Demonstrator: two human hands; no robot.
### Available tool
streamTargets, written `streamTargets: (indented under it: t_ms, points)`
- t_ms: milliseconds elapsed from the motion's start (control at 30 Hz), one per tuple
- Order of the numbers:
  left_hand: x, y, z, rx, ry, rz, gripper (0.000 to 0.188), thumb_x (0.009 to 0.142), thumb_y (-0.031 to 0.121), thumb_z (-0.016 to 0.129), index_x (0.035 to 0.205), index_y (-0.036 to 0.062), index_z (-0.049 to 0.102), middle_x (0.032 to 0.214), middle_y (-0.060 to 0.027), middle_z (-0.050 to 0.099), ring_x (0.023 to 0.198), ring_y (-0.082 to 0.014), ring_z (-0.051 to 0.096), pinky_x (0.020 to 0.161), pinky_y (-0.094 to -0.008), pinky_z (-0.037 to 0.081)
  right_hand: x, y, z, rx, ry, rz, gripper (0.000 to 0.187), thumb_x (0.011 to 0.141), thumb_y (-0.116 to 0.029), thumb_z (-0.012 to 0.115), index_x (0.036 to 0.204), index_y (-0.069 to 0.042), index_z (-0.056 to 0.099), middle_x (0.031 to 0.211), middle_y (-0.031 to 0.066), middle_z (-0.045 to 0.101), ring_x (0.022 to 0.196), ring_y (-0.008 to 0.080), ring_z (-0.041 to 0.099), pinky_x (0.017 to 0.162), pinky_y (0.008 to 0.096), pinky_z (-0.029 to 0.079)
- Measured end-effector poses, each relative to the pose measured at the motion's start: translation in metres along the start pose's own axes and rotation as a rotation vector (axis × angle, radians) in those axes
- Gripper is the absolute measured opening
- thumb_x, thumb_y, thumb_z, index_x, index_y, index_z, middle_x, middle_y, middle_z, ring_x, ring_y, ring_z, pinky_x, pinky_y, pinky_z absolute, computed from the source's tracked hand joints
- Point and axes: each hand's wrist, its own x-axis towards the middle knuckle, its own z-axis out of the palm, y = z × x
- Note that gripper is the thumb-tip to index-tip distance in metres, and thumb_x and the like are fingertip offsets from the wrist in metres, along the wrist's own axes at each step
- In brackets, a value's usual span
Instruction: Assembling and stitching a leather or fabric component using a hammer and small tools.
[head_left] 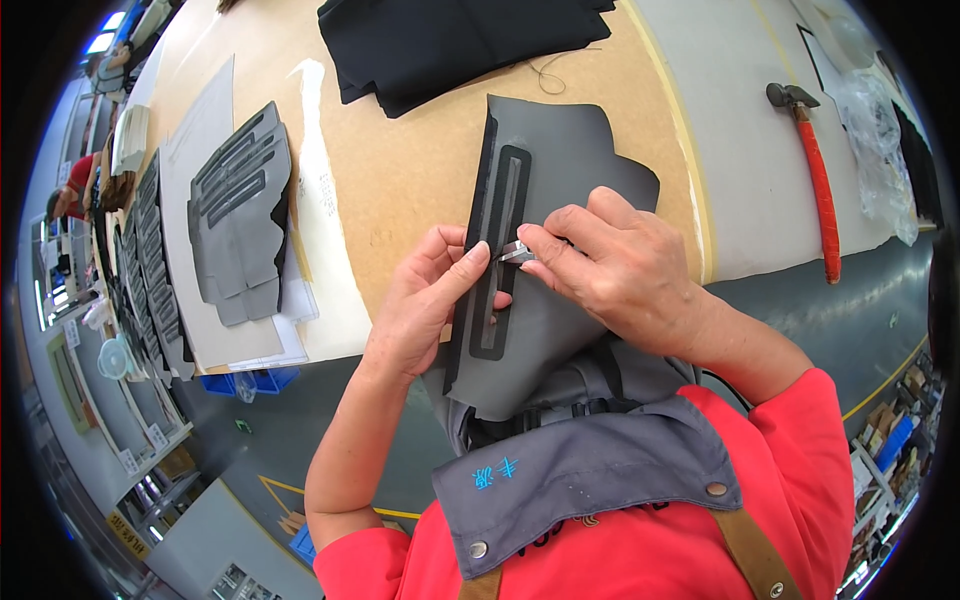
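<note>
A grey sheet panel [575, 150], leather-like, lies tilted across the table's near edge and toward my lap. A long rounded black strip [515, 168] frames a narrow slot along its left side. My left hand [415, 305] grips the panel's left edge, thumb on top; a fingertip shows through the slot from beneath. Pinched in my right hand [630, 265] is a small silver metal tool [514, 252], its pointed end touching the slot beside my left thumb. The fingers hide most of this tool, so its exact kind does not show.
Folded black material [450, 45] lies at the far side of the table [390, 160], with a loose thread [548, 78] beside it. Grey slotted panels [240, 220] are stacked at left. A red-handled hammer [818, 190] and clear plastic bag [875, 140] rest at right. Another person [75, 185] is far left.
</note>
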Motion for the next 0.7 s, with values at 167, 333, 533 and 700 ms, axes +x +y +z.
streamTargets:
  t_ms: [167,333,533,700]
  points:
    - [0.001,-0.005,-0.002,0.005,-0.004,-0.006,0.018,0.107,0.024,0.063,0.117,0.0092,0.059,0.103,-0.0034,0.07,0.078,-0.0101,0.073,0.064,-0.0219,0.061,-0.002,0.0,0.004,0.024,0.002,0.0,0.025,0.079,-0.021,0.08,0.098,-0.006,0.074,0.083,-0.0006,0.057,0.082,0.0174,0.058,0.059,0.0303,0.051]
    - [0.001,-0.008,0.0,0.006,-0.003,0.008,0.018,0.107,0.024,0.063,0.115,0.0091,0.06,0.103,-0.0036,0.07,0.08,-0.01,0.073,0.066,-0.0228,0.062,-0.006,0.001,0.005,0.053,-0.013,0.041,0.03,0.075,-0.019,0.086,0.102,-0.01,0.078,0.088,-0.0038,0.064,0.078,0.015,0.057,0.059,0.0286,0.049]
    - [0.001,-0.008,0.001,0.045,-0.023,0.012,0.018,0.107,0.024,0.063,0.115,0.0083,0.059,0.104,-0.0035,0.069,0.082,-0.0116,0.073,0.067,-0.0236,0.061,-0.009,0.002,0.001,0.061,-0.039,0.033,0.029,0.075,-0.017,0.086,0.102,-0.011,0.077,0.088,-0.004,0.063,0.077,0.0151,0.056,0.061,0.0289,0.048]
    - [0.001,-0.007,0.005,0.042,-0.025,-0.029,0.016,0.107,0.024,0.062,0.111,0.0089,0.059,0.104,-0.0044,0.069,0.082,-0.0119,0.073,0.067,-0.0238,0.061,-0.01,0.004,-0.005,0.047,-0.05,0.024,0.024,0.077,-0.022,0.083,0.096,-0.009,0.074,0.084,-0.002,0.057,0.082,0.0159,0.057,0.06,0.0299,0.051]
